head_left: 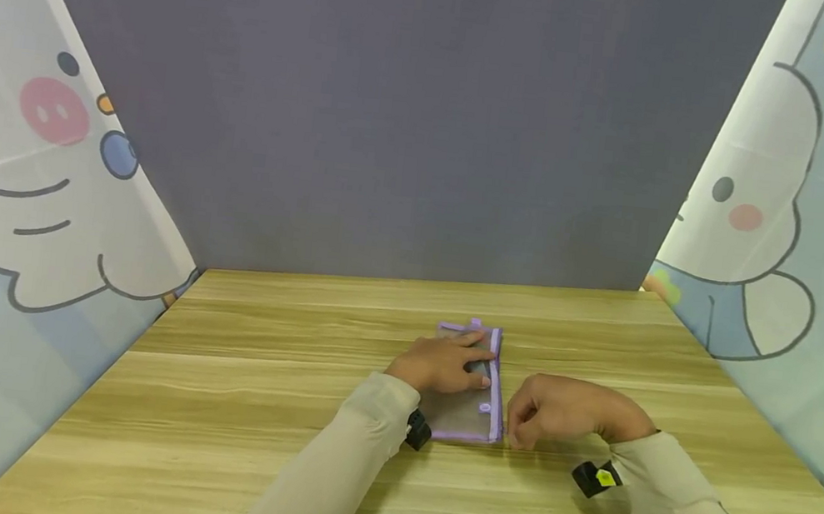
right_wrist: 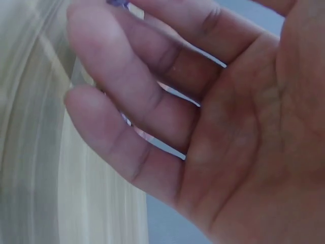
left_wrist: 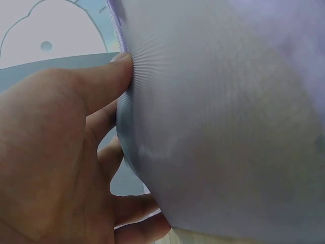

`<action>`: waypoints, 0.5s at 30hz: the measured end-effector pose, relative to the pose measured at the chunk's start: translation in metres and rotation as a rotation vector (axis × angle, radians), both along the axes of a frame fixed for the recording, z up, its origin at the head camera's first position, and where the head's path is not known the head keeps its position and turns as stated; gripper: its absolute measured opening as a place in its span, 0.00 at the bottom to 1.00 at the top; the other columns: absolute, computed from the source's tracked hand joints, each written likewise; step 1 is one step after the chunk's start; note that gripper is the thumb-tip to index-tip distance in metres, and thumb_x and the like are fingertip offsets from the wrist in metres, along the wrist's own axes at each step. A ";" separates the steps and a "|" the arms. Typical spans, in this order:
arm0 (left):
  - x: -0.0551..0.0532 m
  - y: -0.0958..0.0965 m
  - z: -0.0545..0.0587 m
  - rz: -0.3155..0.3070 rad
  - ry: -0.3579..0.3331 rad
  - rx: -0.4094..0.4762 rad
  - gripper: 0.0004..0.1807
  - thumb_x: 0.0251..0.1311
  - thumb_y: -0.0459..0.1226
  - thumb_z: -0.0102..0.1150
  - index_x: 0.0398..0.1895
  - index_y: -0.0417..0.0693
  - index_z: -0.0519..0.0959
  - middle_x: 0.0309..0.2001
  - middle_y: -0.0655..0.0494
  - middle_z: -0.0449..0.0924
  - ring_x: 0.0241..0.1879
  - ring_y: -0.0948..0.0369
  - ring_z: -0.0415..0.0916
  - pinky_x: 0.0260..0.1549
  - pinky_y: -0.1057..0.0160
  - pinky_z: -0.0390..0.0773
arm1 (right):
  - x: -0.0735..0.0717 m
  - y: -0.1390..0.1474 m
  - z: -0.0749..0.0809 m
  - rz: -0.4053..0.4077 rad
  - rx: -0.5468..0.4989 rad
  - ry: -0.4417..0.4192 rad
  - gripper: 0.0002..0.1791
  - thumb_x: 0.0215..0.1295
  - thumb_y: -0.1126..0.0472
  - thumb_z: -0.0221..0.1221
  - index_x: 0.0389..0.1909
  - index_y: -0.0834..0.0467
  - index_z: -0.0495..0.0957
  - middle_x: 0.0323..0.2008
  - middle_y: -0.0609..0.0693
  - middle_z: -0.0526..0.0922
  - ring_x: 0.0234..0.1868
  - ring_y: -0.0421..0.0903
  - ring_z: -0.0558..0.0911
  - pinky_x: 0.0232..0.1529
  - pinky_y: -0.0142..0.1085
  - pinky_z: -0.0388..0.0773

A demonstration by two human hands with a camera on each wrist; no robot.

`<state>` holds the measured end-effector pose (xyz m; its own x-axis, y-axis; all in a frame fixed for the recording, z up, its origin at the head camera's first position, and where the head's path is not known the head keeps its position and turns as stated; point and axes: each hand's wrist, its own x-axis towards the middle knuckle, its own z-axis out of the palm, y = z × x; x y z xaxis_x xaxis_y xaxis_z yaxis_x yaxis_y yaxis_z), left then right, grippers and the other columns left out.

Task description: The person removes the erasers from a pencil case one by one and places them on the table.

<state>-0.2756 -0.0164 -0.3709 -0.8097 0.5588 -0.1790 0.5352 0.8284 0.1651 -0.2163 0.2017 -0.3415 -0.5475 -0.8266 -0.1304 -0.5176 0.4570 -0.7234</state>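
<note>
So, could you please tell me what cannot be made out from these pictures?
Head view: the part of the purple-edged pouch under the left hand, which covers it.
Head view: whether the right hand holds anything by the pouch's near corner; its curled fingers hide it.
Right wrist view: what the purple piece is; the top edge cuts it off.
Left wrist view: the pouch's full outline; the top and right edges crop it.

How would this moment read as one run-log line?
left hand: spread on pouch | right hand: curled at pouch's near right corner, hold unclear | pouch: purple-edged, lying on table
</note>
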 end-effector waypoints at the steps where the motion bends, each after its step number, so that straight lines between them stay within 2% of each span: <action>1: 0.000 0.000 0.000 -0.002 0.002 -0.001 0.31 0.70 0.65 0.43 0.76 0.81 0.60 0.79 0.75 0.41 0.76 0.52 0.49 0.65 0.36 0.59 | 0.000 0.000 0.000 0.006 -0.003 0.000 0.05 0.54 0.65 0.63 0.23 0.55 0.86 0.20 0.36 0.78 0.20 0.31 0.70 0.21 0.27 0.67; 8: 0.001 0.000 0.001 -0.006 0.011 0.014 0.30 0.71 0.64 0.43 0.75 0.80 0.61 0.79 0.74 0.42 0.76 0.52 0.50 0.64 0.33 0.57 | 0.001 -0.001 0.002 0.025 -0.018 0.003 0.06 0.55 0.66 0.62 0.22 0.56 0.86 0.20 0.36 0.79 0.19 0.30 0.70 0.20 0.26 0.66; 15: 0.002 0.000 -0.001 0.007 -0.019 0.022 0.32 0.70 0.64 0.43 0.76 0.78 0.59 0.79 0.73 0.40 0.76 0.51 0.48 0.64 0.33 0.57 | 0.004 0.000 0.001 -0.056 0.012 -0.055 0.06 0.57 0.64 0.64 0.22 0.56 0.86 0.20 0.44 0.83 0.18 0.33 0.70 0.20 0.27 0.65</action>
<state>-0.2738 -0.0169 -0.3715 -0.8100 0.5575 -0.1821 0.5262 0.8279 0.1940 -0.2124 0.2016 -0.3401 -0.5845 -0.7931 -0.1715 -0.4509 0.4932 -0.7440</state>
